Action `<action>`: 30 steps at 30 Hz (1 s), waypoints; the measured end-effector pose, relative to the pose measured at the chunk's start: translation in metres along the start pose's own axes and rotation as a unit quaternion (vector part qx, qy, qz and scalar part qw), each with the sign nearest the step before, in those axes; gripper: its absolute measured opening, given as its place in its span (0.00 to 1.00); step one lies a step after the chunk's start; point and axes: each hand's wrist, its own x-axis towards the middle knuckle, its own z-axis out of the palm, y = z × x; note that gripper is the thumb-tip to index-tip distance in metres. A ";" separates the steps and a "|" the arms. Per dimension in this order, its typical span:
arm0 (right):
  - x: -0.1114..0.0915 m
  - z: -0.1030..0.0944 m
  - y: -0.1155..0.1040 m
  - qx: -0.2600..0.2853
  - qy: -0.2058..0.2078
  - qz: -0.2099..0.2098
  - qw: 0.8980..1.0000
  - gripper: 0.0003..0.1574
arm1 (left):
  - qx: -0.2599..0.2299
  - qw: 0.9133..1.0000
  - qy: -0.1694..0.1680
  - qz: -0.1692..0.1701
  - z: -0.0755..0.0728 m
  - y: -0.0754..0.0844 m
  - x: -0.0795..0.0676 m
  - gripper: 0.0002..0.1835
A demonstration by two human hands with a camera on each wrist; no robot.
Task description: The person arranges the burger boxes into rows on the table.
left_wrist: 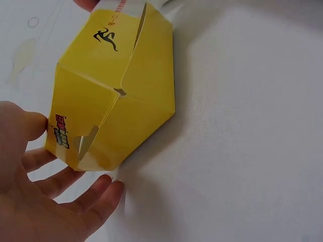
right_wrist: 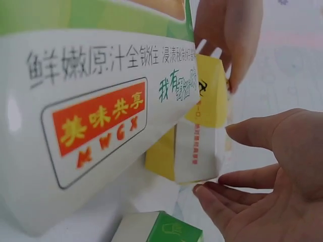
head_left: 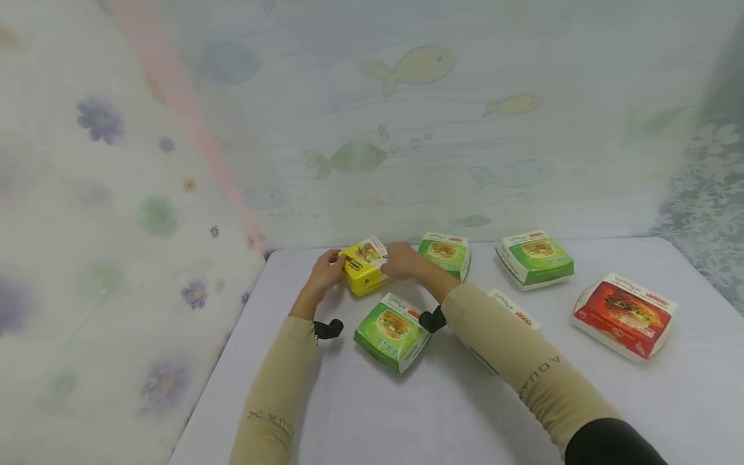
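Note:
A yellow burger box with a white printed end sits at the back left of the table, between both hands. My left hand holds its left end; in the left wrist view the thumb of the left hand lies on one side and the fingers on the other. At the opposite, white end my right hand pinches the yellow box, thumb and bent fingers at its edges in the right wrist view. A green burger box lies just in front of the yellow one.
Green burger boxes stand behind my right hand and farther right. Another box is mostly hidden under my right forearm. A red burger box lies at the right of the white-covered table. A patterned curtain hangs behind.

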 end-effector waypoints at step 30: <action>-0.021 -0.001 0.001 -0.009 -0.019 -0.033 0.999 0.16 | 0.048 0.998 -0.030 -0.010 0.002 0.013 -0.006 0.33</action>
